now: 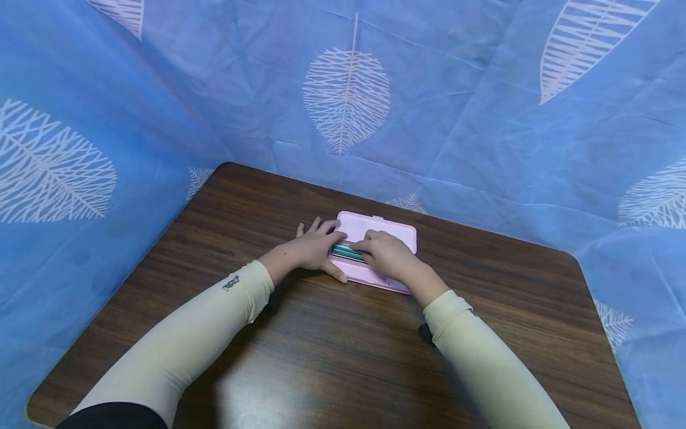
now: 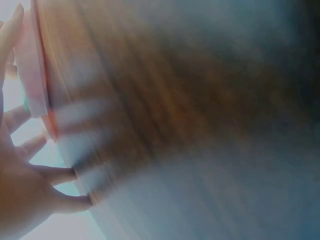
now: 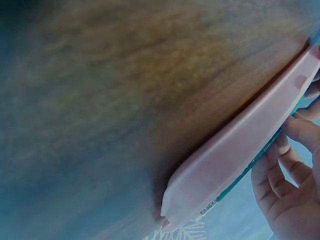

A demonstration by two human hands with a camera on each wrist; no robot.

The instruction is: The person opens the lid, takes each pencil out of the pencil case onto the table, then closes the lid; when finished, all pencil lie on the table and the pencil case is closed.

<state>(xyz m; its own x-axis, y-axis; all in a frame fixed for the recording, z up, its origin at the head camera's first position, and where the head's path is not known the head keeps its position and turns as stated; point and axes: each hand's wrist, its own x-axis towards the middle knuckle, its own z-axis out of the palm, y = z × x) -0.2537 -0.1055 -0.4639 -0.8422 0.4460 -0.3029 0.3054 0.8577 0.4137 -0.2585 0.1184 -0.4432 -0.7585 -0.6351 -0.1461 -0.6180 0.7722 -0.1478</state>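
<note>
A pink pencil case (image 1: 399, 232) lies unfolded on the table, its lid flap at the far side. Several slim green pencils (image 1: 347, 252) lie in its near half, toward the left end. My left hand (image 1: 313, 247) is spread at that left end, its thumb by the case's near edge and its other fingers fanned out; some reach the tabletop in the left wrist view. From the right, my right hand (image 1: 391, 255) reaches over the case, thumb and fingers bent around the right part of the pencils. In the right wrist view, its fingertips meet a green pencil (image 3: 245, 172) along the case wall (image 3: 220, 167).
A dark wood-grain table (image 1: 300, 339) with rounded corners carries the case near its far edge. Behind and beside it hangs a blue cloth (image 1: 455, 107) with white leaf prints. Pale sleeves (image 1: 187, 339) cover both forearms.
</note>
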